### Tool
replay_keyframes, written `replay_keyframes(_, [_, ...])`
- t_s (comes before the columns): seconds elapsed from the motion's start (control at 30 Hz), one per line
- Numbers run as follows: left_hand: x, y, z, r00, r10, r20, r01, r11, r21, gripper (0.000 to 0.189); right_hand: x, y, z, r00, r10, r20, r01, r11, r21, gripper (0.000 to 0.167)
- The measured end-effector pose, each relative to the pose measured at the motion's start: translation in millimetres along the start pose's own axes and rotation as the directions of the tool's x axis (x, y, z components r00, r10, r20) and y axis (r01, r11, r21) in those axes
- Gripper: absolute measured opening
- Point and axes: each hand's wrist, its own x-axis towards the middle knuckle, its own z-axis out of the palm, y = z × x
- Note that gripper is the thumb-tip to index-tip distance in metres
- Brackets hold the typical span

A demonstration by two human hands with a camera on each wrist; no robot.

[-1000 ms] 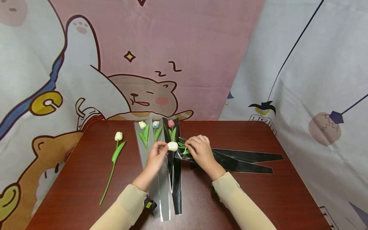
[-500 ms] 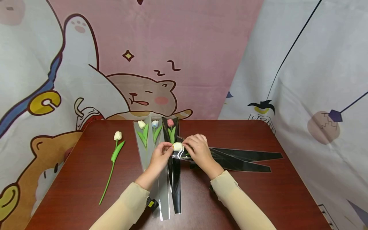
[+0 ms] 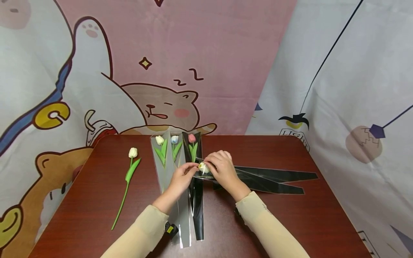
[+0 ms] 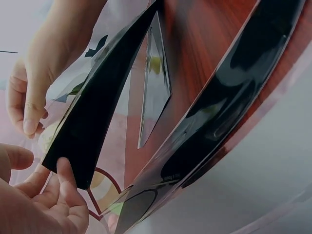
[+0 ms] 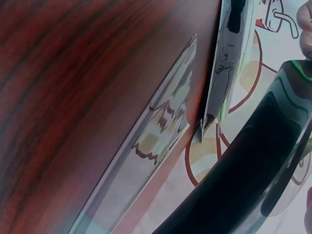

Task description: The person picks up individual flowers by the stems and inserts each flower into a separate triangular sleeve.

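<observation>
In the head view a white tulip head [image 3: 203, 167] lies at the mouth of a clear-fronted black flower sleeve [image 4: 92, 126], between my two hands. My left hand [image 3: 182, 177] holds the mouth end of this sleeve, fingertips right at the tulip. Opposite it, my right hand [image 3: 222, 170] pinches the sleeve's edge with thumb and finger, covering part of the flower. The stem is hidden inside the sleeve and behind the hand. From the right wrist, the raised sleeve [image 5: 243, 141] runs slantwise, its dark back showing.
Left of the hands lie sleeved tulips: a white one [image 3: 159, 140], a blue one [image 3: 175, 139] and a pink one [image 3: 191, 138]. A loose white tulip [image 3: 133, 153] lies farther left. Black sleeve tails [image 3: 280, 175] stretch right over the brown table [image 3: 258, 222]. A printed cloth [image 3: 226, 53] hangs behind.
The white tulip head has moved right, into the sleeve's mouth, and turned to show its top. My left hand has followed it rightward. My right hand has barely moved.
</observation>
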Motion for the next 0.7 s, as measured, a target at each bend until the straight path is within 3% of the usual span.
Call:
replay_keyframes(0.17, [-1.8,-1.9,-1.0,1.0,-0.016,0.013,0.016,1.0,-0.023,0.024,0.5,-0.2,-0.4,1.0,0.001,-0.009,-0.001,1.0,-0.009,0.005])
replay_keyframes(0.43, [-4.8,-10.1,-5.4,0.996,-0.066,-0.056,0.064,0.998,-0.027,0.018,0.0,1.5,-1.0,1.0,0.012,-0.01,-0.013,0.999,-0.031,0.007])
replay_keyframes(0.57, [-7.7,-13.5,-6.6,0.992,-0.095,-0.082,0.098,0.995,0.035,0.018,-0.1,1.7,-1.3,1.0,0.026,-0.018,-0.026,0.999,-0.048,0.01])
replay_keyframes(0.7, [-9.4,-13.9,-4.0,0.992,-0.111,-0.057,0.117,0.987,0.111,0.022,1.0,0.1,-1.9,0.999,0.038,-0.028,-0.039,0.998,-0.057,0.009])
